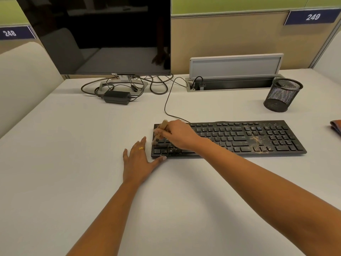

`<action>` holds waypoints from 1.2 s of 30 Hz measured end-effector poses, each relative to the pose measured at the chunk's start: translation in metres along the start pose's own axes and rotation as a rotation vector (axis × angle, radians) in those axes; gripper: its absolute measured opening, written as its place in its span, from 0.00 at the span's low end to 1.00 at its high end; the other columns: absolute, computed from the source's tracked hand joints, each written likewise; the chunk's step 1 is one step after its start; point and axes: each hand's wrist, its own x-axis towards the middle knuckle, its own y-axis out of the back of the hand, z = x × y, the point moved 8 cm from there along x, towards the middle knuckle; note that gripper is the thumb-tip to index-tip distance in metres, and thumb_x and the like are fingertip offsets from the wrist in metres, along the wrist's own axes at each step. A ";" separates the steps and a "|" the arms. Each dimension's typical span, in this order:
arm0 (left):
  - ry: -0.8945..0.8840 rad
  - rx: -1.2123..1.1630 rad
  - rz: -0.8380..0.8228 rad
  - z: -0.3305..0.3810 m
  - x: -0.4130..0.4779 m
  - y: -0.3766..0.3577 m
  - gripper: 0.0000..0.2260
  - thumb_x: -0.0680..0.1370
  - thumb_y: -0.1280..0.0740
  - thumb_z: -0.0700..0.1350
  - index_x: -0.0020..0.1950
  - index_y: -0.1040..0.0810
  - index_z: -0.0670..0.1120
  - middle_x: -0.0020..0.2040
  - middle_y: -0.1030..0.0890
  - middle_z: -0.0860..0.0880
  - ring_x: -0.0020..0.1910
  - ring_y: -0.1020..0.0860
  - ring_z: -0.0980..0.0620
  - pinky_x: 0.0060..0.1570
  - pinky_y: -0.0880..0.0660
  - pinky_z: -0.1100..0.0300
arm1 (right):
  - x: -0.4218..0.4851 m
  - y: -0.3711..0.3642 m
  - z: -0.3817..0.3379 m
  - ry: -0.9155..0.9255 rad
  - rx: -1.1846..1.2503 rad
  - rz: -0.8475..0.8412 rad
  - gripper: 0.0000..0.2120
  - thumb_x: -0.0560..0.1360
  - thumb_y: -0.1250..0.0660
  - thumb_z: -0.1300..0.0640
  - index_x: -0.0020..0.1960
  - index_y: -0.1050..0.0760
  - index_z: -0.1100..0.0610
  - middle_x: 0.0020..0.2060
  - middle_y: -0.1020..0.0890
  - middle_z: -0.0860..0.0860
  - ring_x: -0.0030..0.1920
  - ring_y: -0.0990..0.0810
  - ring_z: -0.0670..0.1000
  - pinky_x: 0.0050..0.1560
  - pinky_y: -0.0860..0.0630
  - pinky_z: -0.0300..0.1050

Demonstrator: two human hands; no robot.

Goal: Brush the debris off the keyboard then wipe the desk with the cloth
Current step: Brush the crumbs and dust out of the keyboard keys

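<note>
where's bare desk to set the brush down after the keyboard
Widest bare desk: left of the left hand, out to the edge. Also the strip between keyboard and mesh cup. Crowded: cables and adapter under the monitor.

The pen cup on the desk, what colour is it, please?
The pen cup is black wire mesh; head view.

A pale table [55, 182] fills the view. At 12 o'clock stands a tan partition [230, 37] topped by a green band [230, 4]; blue plate 248 [11, 33] hangs at 10 o'clock, blue plate 249 [312, 17] at 1 o'clock, a cream side screen [24, 74] at 9 o'clock
</note>
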 end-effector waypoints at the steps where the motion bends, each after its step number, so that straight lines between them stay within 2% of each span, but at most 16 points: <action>1: 0.001 -0.001 -0.001 0.000 0.000 0.000 0.44 0.70 0.37 0.69 0.78 0.46 0.47 0.77 0.40 0.50 0.76 0.45 0.54 0.75 0.57 0.49 | 0.000 0.000 0.003 -0.004 -0.052 0.001 0.20 0.80 0.46 0.46 0.48 0.20 0.55 0.40 0.20 0.48 0.42 0.27 0.48 0.41 0.34 0.42; 4: 0.000 -0.008 -0.001 0.002 -0.001 0.000 0.44 0.70 0.36 0.68 0.78 0.46 0.47 0.77 0.40 0.49 0.76 0.45 0.54 0.75 0.57 0.49 | 0.000 0.010 0.013 -0.030 -0.169 0.051 0.20 0.81 0.48 0.46 0.40 0.25 0.54 0.40 0.20 0.49 0.43 0.24 0.50 0.41 0.34 0.44; 11: -0.004 -0.010 0.007 0.001 -0.001 0.000 0.44 0.70 0.36 0.69 0.78 0.46 0.47 0.77 0.40 0.49 0.76 0.45 0.54 0.75 0.57 0.49 | -0.005 0.012 0.014 -0.076 -0.199 0.167 0.23 0.82 0.51 0.48 0.46 0.22 0.61 0.42 0.18 0.56 0.45 0.21 0.56 0.45 0.28 0.48; 16: -0.001 -0.017 0.013 0.002 -0.001 0.001 0.44 0.70 0.36 0.68 0.78 0.46 0.47 0.76 0.40 0.49 0.76 0.45 0.54 0.75 0.57 0.49 | -0.003 0.011 0.017 -0.138 -0.141 0.166 0.21 0.82 0.51 0.50 0.48 0.23 0.61 0.44 0.18 0.56 0.45 0.21 0.57 0.45 0.27 0.48; 21: 0.002 -0.007 0.007 0.001 -0.002 0.001 0.44 0.70 0.36 0.68 0.78 0.47 0.47 0.77 0.40 0.49 0.76 0.45 0.54 0.75 0.58 0.49 | -0.007 0.023 0.025 -0.207 -0.069 0.303 0.22 0.82 0.51 0.49 0.50 0.24 0.62 0.44 0.18 0.57 0.45 0.20 0.58 0.46 0.25 0.51; 26: 0.001 -0.020 0.003 0.002 -0.002 0.001 0.44 0.70 0.36 0.68 0.78 0.47 0.47 0.77 0.40 0.49 0.76 0.45 0.54 0.75 0.58 0.50 | -0.009 0.010 0.025 -0.188 -0.109 0.216 0.22 0.82 0.51 0.50 0.48 0.23 0.62 0.44 0.17 0.57 0.46 0.20 0.57 0.48 0.24 0.51; 28: 0.001 -0.018 0.003 0.002 -0.002 0.002 0.44 0.70 0.36 0.68 0.78 0.47 0.47 0.77 0.40 0.49 0.76 0.45 0.54 0.75 0.58 0.50 | -0.006 0.017 0.023 -0.175 -0.088 0.235 0.22 0.82 0.51 0.50 0.48 0.23 0.61 0.43 0.17 0.56 0.44 0.20 0.57 0.46 0.25 0.50; 32: 0.001 -0.006 0.008 0.002 -0.002 0.002 0.44 0.70 0.36 0.68 0.78 0.47 0.47 0.77 0.40 0.49 0.76 0.45 0.54 0.75 0.57 0.49 | -0.003 0.020 0.019 -0.122 0.088 0.165 0.19 0.81 0.48 0.48 0.40 0.24 0.55 0.33 0.23 0.45 0.35 0.26 0.46 0.37 0.32 0.41; 34: 0.003 -0.012 0.006 0.002 -0.002 0.002 0.44 0.70 0.36 0.68 0.78 0.47 0.47 0.77 0.40 0.49 0.76 0.45 0.54 0.75 0.57 0.49 | -0.005 0.013 0.016 -0.094 0.022 0.074 0.20 0.81 0.47 0.48 0.40 0.23 0.55 0.30 0.28 0.41 0.33 0.30 0.44 0.33 0.37 0.38; 36: 0.003 -0.017 0.007 0.002 -0.002 0.002 0.44 0.70 0.36 0.68 0.78 0.47 0.47 0.77 0.40 0.49 0.76 0.45 0.54 0.75 0.58 0.49 | -0.006 0.012 0.017 -0.072 -0.118 0.053 0.21 0.81 0.49 0.47 0.41 0.24 0.56 0.32 0.26 0.44 0.37 0.28 0.47 0.36 0.36 0.42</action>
